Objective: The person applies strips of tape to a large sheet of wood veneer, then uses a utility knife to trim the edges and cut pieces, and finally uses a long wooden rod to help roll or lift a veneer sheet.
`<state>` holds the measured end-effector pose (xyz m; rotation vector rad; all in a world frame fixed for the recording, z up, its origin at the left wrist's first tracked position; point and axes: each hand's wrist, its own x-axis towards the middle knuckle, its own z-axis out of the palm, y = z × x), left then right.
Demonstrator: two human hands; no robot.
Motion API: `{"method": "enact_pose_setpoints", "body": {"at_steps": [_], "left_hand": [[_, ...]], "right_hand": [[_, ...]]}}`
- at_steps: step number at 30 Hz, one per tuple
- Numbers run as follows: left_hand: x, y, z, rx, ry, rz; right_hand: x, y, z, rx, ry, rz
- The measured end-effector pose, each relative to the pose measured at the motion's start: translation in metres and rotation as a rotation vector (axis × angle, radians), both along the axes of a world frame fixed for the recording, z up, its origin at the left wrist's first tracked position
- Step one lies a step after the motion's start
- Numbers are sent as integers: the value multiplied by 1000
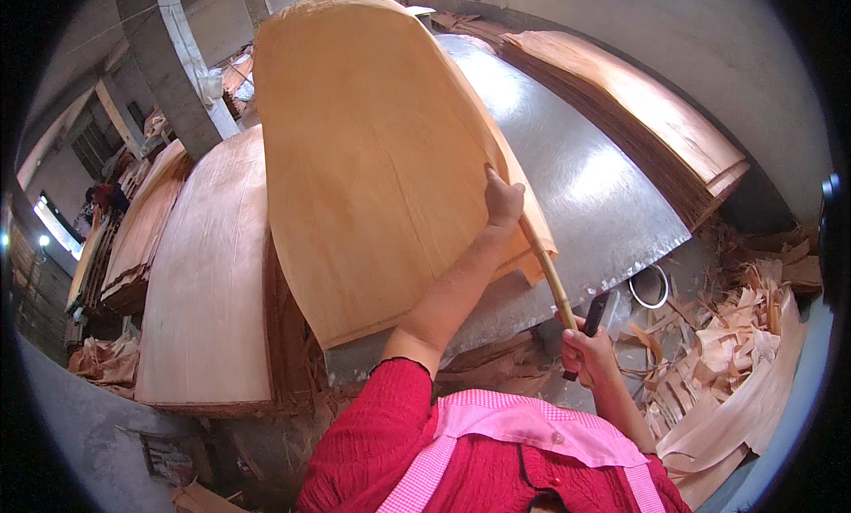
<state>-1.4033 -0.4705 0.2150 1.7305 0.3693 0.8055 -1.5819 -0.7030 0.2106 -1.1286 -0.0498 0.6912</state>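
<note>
A large tan wood veneer sheet [372, 158] lies over the metal-topped table in front of me. My left hand [505, 201] is closed at the sheet's right edge, thumb on top; its other fingers are mostly hidden. A long wooden stick [551, 278] runs along that edge from by my left hand to my right hand. Nearer my body, my right hand [589, 352] is closed around a dark, flat-handled tool [596, 314], whose exact kind I cannot make out. The stick's near end meets the fingers of this hand.
The shiny metal tabletop [567, 167] extends right of the sheet. Veneer stacks stand at the left [208, 282] and far right [638, 96]. Torn veneer scraps [722, 362] pile up at the lower right, near a white ring [650, 287]. A concrete pillar [164, 61] rises behind the left stack.
</note>
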Motion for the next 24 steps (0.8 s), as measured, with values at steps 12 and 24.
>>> {"method": "enact_pose_setpoints", "body": {"at_steps": [12,24], "left_hand": [[-79,136,-172,449,1300,250],[-43,76,-172,331,1402,356]], "right_hand": [[110,-81,-32,-174,-40,-108],[245,-169,-44,-521,-242,-159]]}}
